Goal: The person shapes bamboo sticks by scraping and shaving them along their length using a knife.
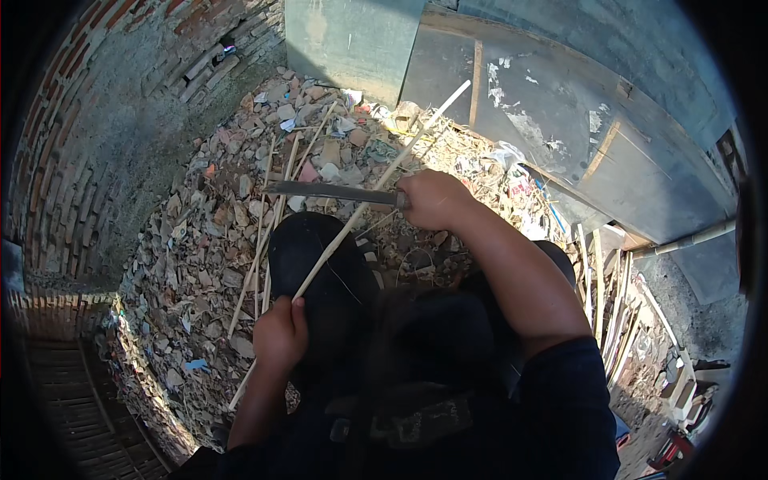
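A long pale strip, which looks like split bamboo (pixel 384 176), slants from my left hand (pixel 280 332) up and away to the right across my dark-clad knee. The fingers of my left hand are closed around its near end, thumb on top. My right hand (pixel 436 200) is wrapped around the handle of a large knife with a long dark blade (pixel 332 191). That blade points left and crosses the strip; whether it touches the strip I cannot tell. The knife's handle is mostly hidden in my fist.
Several similar strips (pixel 276 208) lie on the rubble (pixel 212 256) left of my knee, and another bundle (pixel 620 312) is at the right. A brick wall (pixel 120 152) rises at left, with grey-blue panels (pixel 520 104) at the back. Litter (pixel 512 180) lies along them.
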A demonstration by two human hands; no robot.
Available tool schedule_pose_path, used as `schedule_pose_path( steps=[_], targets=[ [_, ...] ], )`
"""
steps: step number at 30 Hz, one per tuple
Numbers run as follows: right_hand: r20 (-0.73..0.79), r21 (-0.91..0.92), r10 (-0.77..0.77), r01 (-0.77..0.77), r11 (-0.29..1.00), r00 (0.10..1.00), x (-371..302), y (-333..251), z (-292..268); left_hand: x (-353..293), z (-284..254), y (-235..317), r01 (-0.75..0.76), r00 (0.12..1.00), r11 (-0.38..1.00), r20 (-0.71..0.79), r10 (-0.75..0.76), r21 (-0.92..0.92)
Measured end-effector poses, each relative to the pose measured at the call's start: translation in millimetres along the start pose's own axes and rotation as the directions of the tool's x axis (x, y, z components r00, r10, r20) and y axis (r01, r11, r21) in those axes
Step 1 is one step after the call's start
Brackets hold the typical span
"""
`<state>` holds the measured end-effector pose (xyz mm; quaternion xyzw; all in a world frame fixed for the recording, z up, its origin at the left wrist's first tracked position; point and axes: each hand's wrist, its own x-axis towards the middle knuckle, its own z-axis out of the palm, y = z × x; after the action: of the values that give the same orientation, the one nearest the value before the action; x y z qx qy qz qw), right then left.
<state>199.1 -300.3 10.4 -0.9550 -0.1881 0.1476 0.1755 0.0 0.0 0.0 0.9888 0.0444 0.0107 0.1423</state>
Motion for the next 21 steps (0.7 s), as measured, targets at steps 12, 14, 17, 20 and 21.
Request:
schedule_pose_path(
  steps=[12, 14, 17, 20, 21],
  targets=[
    [0.014, 0.012, -0.033, 0.033, 0.999, 0.999, 6.0, 5.3, 15.8, 0.6, -3.2, 0.1, -0.027, 0.999, 0.995, 0.021, 0.029, -0.093],
    [0.001, 0.015, -0.025, 0.025, 1.000, 1.000, 4.7, 10.5, 8.9, -1.0, -1.7, 1.6, -0.040, 0.999, 0.994, 0.013, 0.042, -0.103],
    [-0.007, 0.132, 0.032, -0.031, 0.991, 0.999, 15.5, 39.0, 15.5, 5.0, -0.6, 8.1, -0.054, 0.998, 0.993, 0.008, 0.055, -0.101],
    [-0.048, 0.077, 0.033, -0.029, 0.997, 0.998, 14.6, 32.8, 20.4, 6.2, -2.1, 1.5, -0.053, 0.998, 0.990, 0.019, 0.056, -0.134],
    [-0.047, 0.076, 0.033, -0.030, 0.997, 0.998, 11.0, 21.4, 15.5, 5.0, -0.6, -0.3, -0.052, 0.998, 0.989, 0.021, 0.056, -0.135]
  ],
)
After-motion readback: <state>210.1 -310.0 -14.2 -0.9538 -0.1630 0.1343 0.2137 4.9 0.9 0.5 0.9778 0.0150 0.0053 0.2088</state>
